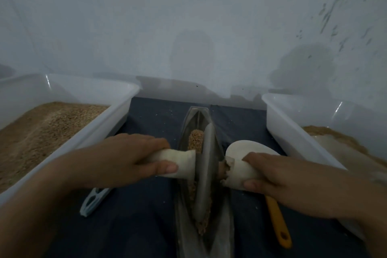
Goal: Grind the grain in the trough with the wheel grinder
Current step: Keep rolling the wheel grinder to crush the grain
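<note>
A narrow boat-shaped metal trough [193, 115] lies lengthwise on the dark cloth in the middle. Brown grain [195, 139] sits in its groove, ahead of and behind the wheel. The grey wheel grinder [206, 169] stands on edge in the groove, with a pale handle on each side. My left hand [129, 159] grips the left handle [184, 162], thumb curled under it. My right hand [278, 178] grips the right handle [236, 170], whose inner end looks chipped.
A white tub [92, 132] with brown grain stands at the left. Another white tub [293, 140] at the right holds ground material. A white scoop with a yellow handle [276, 222] lies right of the trough. A pale blue plastic tool [94, 201] lies to its left. A wall rises behind.
</note>
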Tool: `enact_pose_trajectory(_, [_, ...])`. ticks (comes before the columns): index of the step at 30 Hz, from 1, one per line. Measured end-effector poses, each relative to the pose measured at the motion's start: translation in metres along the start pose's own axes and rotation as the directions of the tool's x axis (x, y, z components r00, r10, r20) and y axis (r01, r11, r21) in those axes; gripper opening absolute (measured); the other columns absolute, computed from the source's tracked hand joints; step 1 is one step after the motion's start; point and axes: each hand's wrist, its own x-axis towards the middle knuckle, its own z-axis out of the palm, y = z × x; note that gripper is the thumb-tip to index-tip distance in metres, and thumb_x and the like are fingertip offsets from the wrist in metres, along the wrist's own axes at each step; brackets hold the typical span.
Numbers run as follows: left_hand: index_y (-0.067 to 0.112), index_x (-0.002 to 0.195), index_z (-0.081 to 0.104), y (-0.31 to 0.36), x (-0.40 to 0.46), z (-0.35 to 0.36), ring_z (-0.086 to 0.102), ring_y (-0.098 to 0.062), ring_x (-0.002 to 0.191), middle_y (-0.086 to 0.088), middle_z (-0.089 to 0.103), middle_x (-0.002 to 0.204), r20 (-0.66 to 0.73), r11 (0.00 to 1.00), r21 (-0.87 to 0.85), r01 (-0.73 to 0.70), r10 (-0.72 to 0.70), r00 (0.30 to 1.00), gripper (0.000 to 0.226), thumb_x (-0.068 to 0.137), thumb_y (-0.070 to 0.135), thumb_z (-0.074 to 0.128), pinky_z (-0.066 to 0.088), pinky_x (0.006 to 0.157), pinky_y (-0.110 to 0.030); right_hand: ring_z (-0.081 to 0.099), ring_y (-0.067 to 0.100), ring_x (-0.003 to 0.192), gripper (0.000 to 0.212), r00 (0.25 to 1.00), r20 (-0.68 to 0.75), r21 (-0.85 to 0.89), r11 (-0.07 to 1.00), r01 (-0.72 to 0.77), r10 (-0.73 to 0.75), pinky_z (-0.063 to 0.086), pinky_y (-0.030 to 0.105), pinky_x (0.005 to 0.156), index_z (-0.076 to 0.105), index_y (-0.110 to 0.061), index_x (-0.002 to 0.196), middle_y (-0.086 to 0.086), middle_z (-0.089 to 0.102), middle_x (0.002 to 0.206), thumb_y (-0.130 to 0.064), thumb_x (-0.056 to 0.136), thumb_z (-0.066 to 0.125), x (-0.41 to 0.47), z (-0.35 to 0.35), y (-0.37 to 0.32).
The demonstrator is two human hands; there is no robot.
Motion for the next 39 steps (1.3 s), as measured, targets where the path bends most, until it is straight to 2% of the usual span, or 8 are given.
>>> enact_pose_trajectory(4, [0.04,0.098,0.049,0.003,0.006,0.005,0.054,0.001,0.082,0.016,0.056,0.09,0.035,0.993,-0.015,0.119,-0.119,0.992,0.06,0.067,0.081,0.018,0.044,0.078,-0.025,0.046,0.001,0.085,0.021,0.991,-0.129,-0.074,0.997,-0.027,0.017,0.036,0.022,0.076,0.039,-0.034,0.109,-0.017,0.047,0.094,-0.049,0.095,0.034,0.013,0.006,0.002])
enact_pose_trajectory(9, [0.03,0.119,0.048,-0.003,0.031,0.033,0.052,-0.014,0.1,0.009,0.054,0.108,-0.362,0.898,0.34,0.281,-0.151,0.92,0.086,0.073,0.076,-0.008,0.037,0.086,-0.029,0.041,0.011,0.104,0.039,0.873,-0.487,-0.238,0.962,-0.134,0.001,0.024,0.023,0.082,0.033,-0.027,0.133,-0.007,0.045,0.119,-0.042,0.098,0.029,0.057,0.034,0.024])
enact_pose_trajectory(12, [0.017,0.119,0.058,-0.003,0.041,0.041,0.057,-0.028,0.096,-0.006,0.061,0.106,-0.464,0.878,0.335,0.341,-0.161,0.871,0.076,0.081,0.062,0.009,0.039,0.086,-0.039,0.041,0.016,0.105,0.042,0.803,-0.596,-0.227,0.953,-0.201,0.027,0.025,0.027,0.091,0.034,-0.022,0.136,-0.002,0.047,0.119,-0.038,0.098,0.035,0.075,0.042,0.029])
enact_pose_trajectory(19, [0.034,0.112,0.047,-0.004,0.023,0.027,0.051,-0.007,0.094,0.015,0.052,0.1,-0.337,0.924,0.336,0.182,-0.063,0.939,0.075,0.071,0.074,-0.001,0.036,0.083,-0.028,0.035,0.007,0.091,0.029,0.919,-0.395,-0.253,0.963,-0.099,-0.01,0.022,0.025,0.074,0.035,-0.03,0.12,-0.01,0.043,0.109,-0.046,0.097,0.029,0.046,0.03,0.019])
enact_pose_trajectory(24, [0.04,0.096,0.049,0.0,-0.001,0.001,0.053,0.003,0.081,0.02,0.054,0.088,0.026,0.999,-0.04,0.018,-0.017,1.0,0.057,0.073,0.083,0.02,0.04,0.07,-0.015,0.044,0.0,0.081,0.02,0.999,-0.04,-0.027,1.0,0.001,-0.002,0.036,0.017,0.071,0.037,-0.03,0.101,-0.015,0.044,0.089,-0.049,0.095,0.034,0.003,0.004,-0.003])
enact_pose_trajectory(27, [0.041,0.095,0.05,0.002,-0.001,0.0,0.054,0.003,0.081,0.021,0.054,0.089,0.077,0.992,-0.107,0.07,-0.062,0.995,0.053,0.068,0.08,0.025,0.042,0.072,-0.014,0.048,0.003,0.086,0.026,0.998,-0.068,-0.036,0.999,-0.012,0.01,0.039,0.022,0.078,0.042,-0.027,0.108,-0.011,0.049,0.096,-0.048,0.095,0.035,0.003,0.003,-0.004])
enact_pose_trajectory(34, [0.032,0.12,0.047,-0.01,0.035,0.035,0.051,-0.015,0.102,0.009,0.054,0.107,-0.372,0.913,0.306,0.271,-0.148,0.917,0.104,0.061,0.081,-0.022,0.035,0.085,-0.03,0.041,0.012,0.101,0.034,0.877,-0.481,-0.216,0.969,-0.119,0.0,0.024,0.025,0.081,0.038,-0.025,0.129,-0.006,0.046,0.116,-0.04,0.098,0.034,0.063,0.031,0.024])
enact_pose_trajectory(39, [0.023,0.123,0.055,-0.005,0.043,0.041,0.054,-0.023,0.1,-0.001,0.059,0.109,-0.464,0.885,0.323,0.336,-0.161,0.871,0.08,0.077,0.065,0.004,0.036,0.087,-0.036,0.039,0.013,0.103,0.04,0.831,-0.557,-0.234,0.958,-0.166,0.008,0.021,0.025,0.083,0.033,-0.025,0.135,-0.005,0.044,0.119,-0.038,0.098,0.038,0.078,0.04,0.032])
